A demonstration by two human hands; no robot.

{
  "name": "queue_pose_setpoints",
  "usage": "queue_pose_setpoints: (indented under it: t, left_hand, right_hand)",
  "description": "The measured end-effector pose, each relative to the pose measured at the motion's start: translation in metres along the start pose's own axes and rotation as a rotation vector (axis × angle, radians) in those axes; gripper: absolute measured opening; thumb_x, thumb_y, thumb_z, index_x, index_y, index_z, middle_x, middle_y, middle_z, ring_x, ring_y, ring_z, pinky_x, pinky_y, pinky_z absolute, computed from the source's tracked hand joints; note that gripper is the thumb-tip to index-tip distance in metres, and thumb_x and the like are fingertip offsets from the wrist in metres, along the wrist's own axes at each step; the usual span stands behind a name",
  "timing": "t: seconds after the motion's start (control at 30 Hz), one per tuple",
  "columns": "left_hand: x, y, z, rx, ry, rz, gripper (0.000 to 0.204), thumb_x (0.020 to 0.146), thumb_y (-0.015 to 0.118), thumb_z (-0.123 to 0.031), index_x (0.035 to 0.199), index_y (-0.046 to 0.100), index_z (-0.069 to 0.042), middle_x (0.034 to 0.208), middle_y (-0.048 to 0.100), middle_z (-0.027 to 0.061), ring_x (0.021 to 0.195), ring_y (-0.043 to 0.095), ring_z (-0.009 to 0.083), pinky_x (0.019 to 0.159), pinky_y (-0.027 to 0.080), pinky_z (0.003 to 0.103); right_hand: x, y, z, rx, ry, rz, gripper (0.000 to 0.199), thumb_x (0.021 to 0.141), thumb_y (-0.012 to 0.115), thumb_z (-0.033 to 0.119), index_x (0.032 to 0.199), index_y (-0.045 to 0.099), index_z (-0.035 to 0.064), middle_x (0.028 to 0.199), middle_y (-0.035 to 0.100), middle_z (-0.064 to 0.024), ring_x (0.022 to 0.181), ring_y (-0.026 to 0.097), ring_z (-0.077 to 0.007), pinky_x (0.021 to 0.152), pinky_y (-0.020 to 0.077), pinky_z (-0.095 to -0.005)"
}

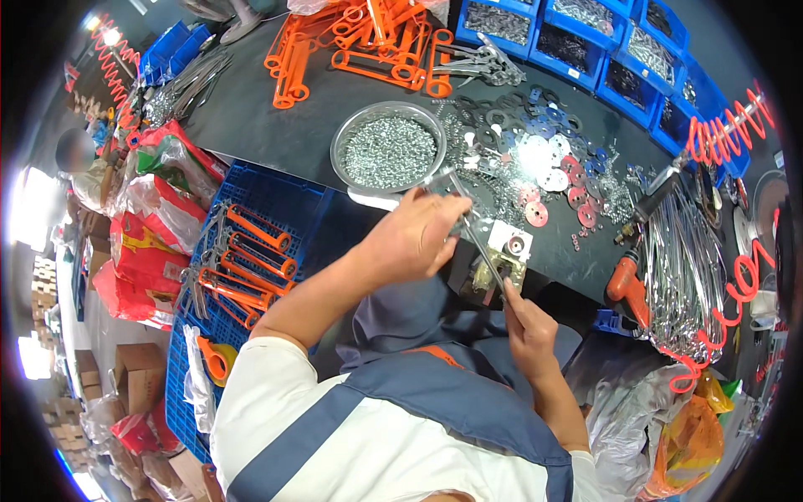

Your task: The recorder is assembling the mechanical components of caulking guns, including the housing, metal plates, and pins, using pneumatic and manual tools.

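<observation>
My left hand [416, 234] grips the upper end of a long thin metal tool [477, 234], a pair of flat steel blades lying diagonally. My right hand [525, 322] holds its lower end near a small metal block jig [506, 251] at the dark table's front edge. The blades cross just over the jig. A round steel bowl [347, 142] full of small silver screws stands just beyond my left hand. Loose washers and red discs [552, 180] lie scattered to the right of the bowl.
Orange plastic handles [360, 50] are piled at the back. Blue bins [577, 42] of hardware line the far right. A blue crate [276, 197] at left holds orange-handled tools. An orange power screwdriver [627, 284] and a bundle of metal rods [682, 268] lie at right.
</observation>
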State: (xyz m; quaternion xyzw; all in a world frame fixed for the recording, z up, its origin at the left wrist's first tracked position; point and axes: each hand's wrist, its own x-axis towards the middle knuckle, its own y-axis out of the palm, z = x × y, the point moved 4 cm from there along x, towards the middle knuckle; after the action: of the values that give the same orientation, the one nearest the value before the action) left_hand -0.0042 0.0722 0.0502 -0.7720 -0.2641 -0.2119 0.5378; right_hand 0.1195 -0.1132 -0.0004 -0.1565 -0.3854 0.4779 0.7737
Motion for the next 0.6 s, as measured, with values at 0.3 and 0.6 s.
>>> queue_pose_setpoints:
  t: [0.3,0.6]
  left_hand:
    - [0.028,0.004,-0.067,0.141,0.454,0.159,0.047,0.073,0.066,-0.008,0.118,0.051,-0.006,0.124,0.054,0.0163,0.119,0.05,0.0328,0.103,0.031,0.055]
    - [0.031,-0.006,-0.02,-0.638,-0.429,0.502,0.034,0.065,0.078,-0.007,0.096,0.065,0.002,0.081,0.066,0.0088,0.074,0.062,0.0127,0.064,0.047,0.025]
  right_hand:
    - [0.028,-0.011,-0.015,0.715,0.423,-0.373,0.017,0.089,0.061,0.011,0.101,0.054,0.0008,0.07,0.054,0.0002,0.059,0.047,-0.0014,0.052,0.0385,-0.0179]
    - [-0.009,-0.018,-0.019,1.315,0.457,-0.168,0.056,0.088,0.063,0.03,0.129,0.032,0.0067,0.077,0.06,-0.0068,0.05,0.042,-0.003,0.043,0.0315,-0.0176]
